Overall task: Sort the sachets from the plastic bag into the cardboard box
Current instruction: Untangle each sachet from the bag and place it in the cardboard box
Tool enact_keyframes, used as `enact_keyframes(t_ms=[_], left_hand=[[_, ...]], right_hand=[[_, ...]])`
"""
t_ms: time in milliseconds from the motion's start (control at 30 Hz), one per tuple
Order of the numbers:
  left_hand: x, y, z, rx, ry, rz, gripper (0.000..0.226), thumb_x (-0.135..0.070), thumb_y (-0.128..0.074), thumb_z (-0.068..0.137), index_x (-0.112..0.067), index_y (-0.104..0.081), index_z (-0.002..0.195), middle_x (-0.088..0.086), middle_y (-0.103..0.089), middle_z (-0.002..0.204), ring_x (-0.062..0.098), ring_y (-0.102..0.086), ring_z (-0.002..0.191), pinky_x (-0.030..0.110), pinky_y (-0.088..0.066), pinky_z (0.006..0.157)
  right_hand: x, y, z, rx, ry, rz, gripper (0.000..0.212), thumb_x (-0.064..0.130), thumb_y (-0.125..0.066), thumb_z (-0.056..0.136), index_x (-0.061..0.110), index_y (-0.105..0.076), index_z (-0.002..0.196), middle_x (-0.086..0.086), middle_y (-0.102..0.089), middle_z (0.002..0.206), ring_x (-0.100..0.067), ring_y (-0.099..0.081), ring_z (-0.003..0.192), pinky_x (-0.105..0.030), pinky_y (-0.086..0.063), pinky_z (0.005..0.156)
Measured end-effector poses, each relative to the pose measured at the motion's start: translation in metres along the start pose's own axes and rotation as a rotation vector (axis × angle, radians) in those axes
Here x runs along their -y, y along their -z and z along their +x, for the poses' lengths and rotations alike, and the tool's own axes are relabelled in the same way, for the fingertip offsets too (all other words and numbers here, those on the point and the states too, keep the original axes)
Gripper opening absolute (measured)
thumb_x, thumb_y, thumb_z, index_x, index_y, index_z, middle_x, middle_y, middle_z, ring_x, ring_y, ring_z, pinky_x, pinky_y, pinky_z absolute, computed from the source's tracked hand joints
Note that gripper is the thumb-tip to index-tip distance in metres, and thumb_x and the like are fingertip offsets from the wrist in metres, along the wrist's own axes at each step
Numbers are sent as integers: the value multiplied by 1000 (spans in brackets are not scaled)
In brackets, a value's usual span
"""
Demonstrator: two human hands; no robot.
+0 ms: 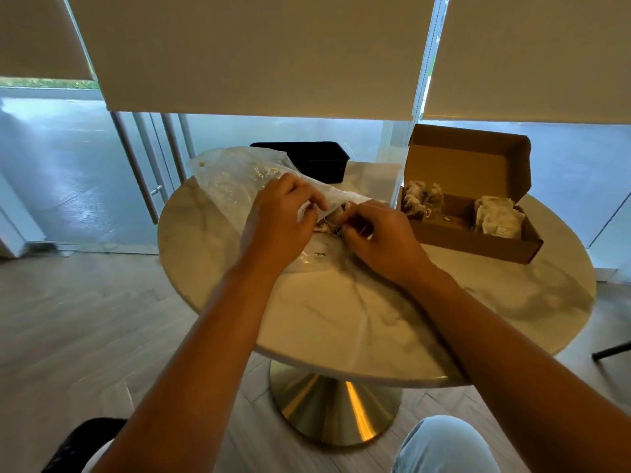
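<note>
A clear plastic bag (235,175) lies across the far left of the round marble table (375,319), its mouth pointing right. My left hand (280,227) grips the bag's rim at the mouth. Just right of it, my right hand (379,240) pinches sachets (336,220) with thin strings at the bag's opening. The open cardboard box (478,240) stands at the right, lid up. It holds a pile of sachets in its left compartment (421,199) and a stack of pale sachets in its right one (498,218).
A black rectangular container (317,160) sits at the table's far edge behind the bag. Windows with lowered blinds stand beyond. The table's gold pedestal (334,407) and my knee (444,445) are below. A dark chair leg (611,353) shows at the right.
</note>
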State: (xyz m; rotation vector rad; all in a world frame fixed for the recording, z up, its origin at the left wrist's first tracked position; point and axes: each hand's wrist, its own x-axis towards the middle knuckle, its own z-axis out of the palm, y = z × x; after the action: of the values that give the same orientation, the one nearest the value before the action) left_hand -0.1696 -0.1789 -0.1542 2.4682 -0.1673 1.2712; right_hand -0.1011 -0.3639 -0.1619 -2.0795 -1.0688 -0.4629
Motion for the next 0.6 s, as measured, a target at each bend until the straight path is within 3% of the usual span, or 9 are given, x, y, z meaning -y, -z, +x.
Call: enact_keyframes(t_ms=[100, 267, 367, 500, 600], left_hand=[[-1, -3, -2, 50, -10, 53, 15, -10, -68, 89, -24, -73, 92, 0, -58, 97, 19, -55, 97, 26, -40, 82], [-2, -6, -4, 108, -10, 75, 18, -10, -68, 88, -27, -72, 92, -3, -56, 99, 18, -52, 100, 26, -37, 85], [-2, -6, -4, 120, -14, 80, 22, -6, -68, 88, -28, -71, 92, -7, -51, 97, 17, -50, 101, 28, -39, 86], [-4, -4, -3, 136, -17, 94, 29, -1, -66, 86, -30, -69, 90, -14, -44, 97, 13, -48, 99, 29, -38, 87], [-6, -5, -4, 153, -8, 107, 24, -8, -67, 87, -32, -68, 93, -14, -48, 98, 14, -47, 100, 29, -35, 87]], right_hand=[[-1, -6, 5, -37, -76, -58, 10, 21, -74, 91, 14, -74, 98, 5, -61, 91, -6, -55, 76, -14, -46, 70], [-6, -20, 15, -19, -202, -210, 37, 44, -76, 89, 11, -71, 106, -4, -64, 103, -20, -58, 91, -27, -44, 75], [-6, -23, 17, -32, -236, -213, 29, 38, -76, 91, 12, -72, 102, -5, -64, 105, -21, -60, 91, -30, -47, 75], [-11, -16, 14, -57, -215, -95, 10, 21, -75, 91, 12, -72, 89, -4, -67, 88, -21, -61, 78, -37, -56, 75], [-8, -4, 14, -59, -259, 77, 8, 22, -73, 92, 15, -72, 87, -3, -70, 79, -14, -63, 71, -23, -53, 68]])
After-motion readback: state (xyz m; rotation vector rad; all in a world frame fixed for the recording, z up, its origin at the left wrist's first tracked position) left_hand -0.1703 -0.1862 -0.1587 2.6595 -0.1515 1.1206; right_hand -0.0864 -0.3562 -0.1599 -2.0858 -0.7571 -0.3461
